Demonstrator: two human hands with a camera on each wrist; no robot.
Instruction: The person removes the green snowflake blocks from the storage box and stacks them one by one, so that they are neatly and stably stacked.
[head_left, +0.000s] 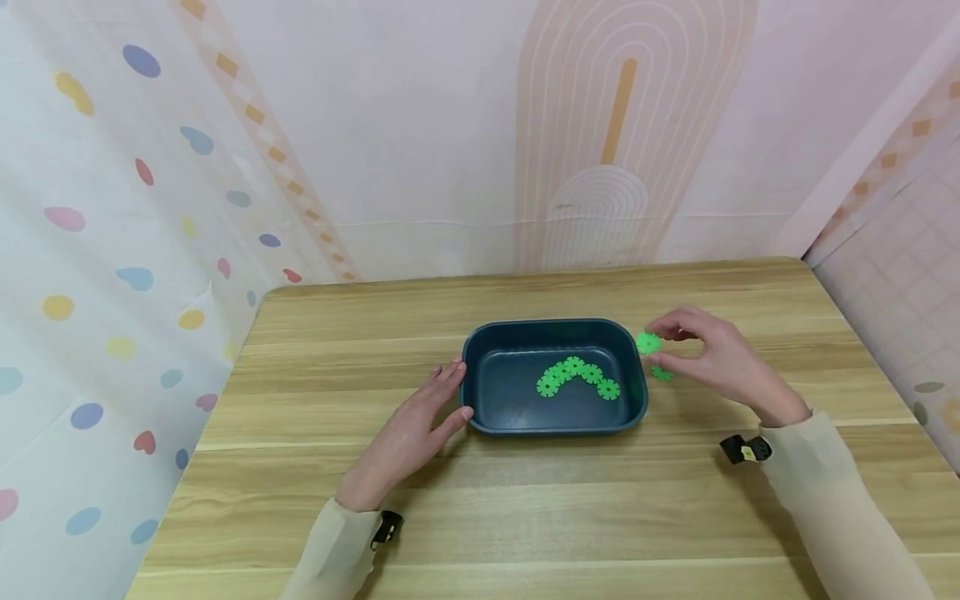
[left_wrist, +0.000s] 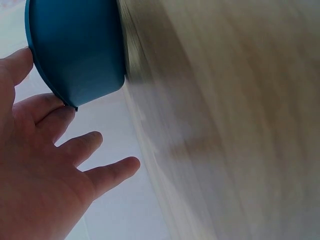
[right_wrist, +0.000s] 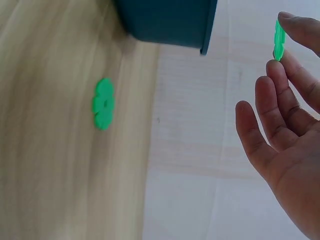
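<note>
A dark blue-green plastic bin (head_left: 487, 417) sits on the table, and a curved row of several green snowflake discs (head_left: 573, 367) lies inside it. At its left end, my left hand (head_left: 408, 437) touches the rim with extended fingers and thumb; the left wrist view shows these fingertips (left_wrist: 60, 112) at the bin's edge. My right hand (head_left: 712, 354) pinches one green snowflake disc (right_wrist: 279, 40) between thumb and index finger, just beyond the bin's right rim. Below that hand, another green disc (right_wrist: 103, 104) lies flat on the table, partly hidden in the head view.
The wood-grain table (head_left: 525, 517) extends around the bin. Behind it hangs a pale patterned curtain (head_left: 420, 125), and a dotted one (head_left: 97, 333) hangs on the left. Dark straps sit at both cuffs.
</note>
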